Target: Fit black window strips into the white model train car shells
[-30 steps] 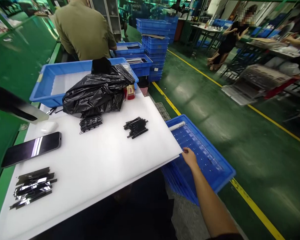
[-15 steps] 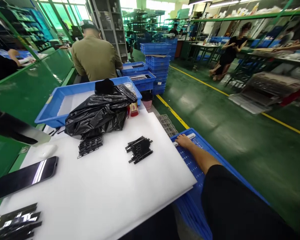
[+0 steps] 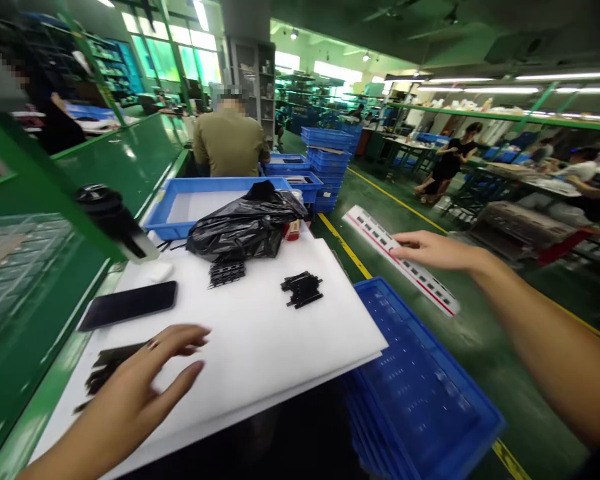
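Observation:
Held in my right hand (image 3: 420, 248) is a long white model train car shell (image 3: 370, 230) with dark windows and a red stripe. It is tilted in the air above the blue crate (image 3: 410, 393) at the table's right. My left hand (image 3: 150, 380) hovers over the white-covered table (image 3: 240, 373), thumb and fingers apart, with nothing in it. Partly hidden behind that hand lies a pile of dark strips (image 3: 105, 367). A second pile of black strips (image 3: 303, 289) lies to the right, and black framed pieces (image 3: 227, 273) lie near the black plastic bag (image 3: 240, 227).
A phone (image 3: 130, 305), a white mouse-like object (image 3: 160, 271) and a dark bottle (image 3: 113, 220) line the left side. Behind the bag stands a blue tray (image 3: 167, 207). A person (image 3: 233, 137) sits beyond it, near stacked blue crates (image 3: 325, 160).
My right hand has lifted the white train car shell up out of the blue crate. My left hand has come into view over the table. The view has tilted up and shifted left.

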### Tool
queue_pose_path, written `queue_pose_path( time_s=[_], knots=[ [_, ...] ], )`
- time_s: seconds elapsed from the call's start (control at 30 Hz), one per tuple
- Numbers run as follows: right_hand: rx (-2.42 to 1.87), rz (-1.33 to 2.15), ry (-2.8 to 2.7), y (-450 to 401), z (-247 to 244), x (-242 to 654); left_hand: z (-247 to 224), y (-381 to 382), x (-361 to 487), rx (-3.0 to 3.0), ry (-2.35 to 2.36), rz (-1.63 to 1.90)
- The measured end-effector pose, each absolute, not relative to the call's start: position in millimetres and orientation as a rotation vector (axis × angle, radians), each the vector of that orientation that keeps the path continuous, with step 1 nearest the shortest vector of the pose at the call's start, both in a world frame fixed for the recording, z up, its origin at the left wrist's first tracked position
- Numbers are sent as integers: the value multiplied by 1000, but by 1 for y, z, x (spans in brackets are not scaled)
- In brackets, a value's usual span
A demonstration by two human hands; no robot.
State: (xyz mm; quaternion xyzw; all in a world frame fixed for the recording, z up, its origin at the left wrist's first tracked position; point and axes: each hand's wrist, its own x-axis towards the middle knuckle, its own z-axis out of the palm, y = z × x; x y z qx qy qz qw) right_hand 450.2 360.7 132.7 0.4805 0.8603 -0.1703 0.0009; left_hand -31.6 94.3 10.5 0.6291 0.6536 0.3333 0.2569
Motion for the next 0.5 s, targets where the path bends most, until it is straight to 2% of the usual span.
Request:
queue_pose_path(
  time_s=[0.13,0.3,0.4,0.5],
  knots=[
    [808,-1025,2692,274,139,341,14,98,13,1231,1214,1104],
    [487,-1270,2514,228,92,258,6,75,20,1042,1150,998],
    [382,-1253,2426,247,66,225,-4,70,4,1043,1256,1087],
    [365,-950,2589,279,42,182,-20,80,-13,988,1305,1133]
  ],
)
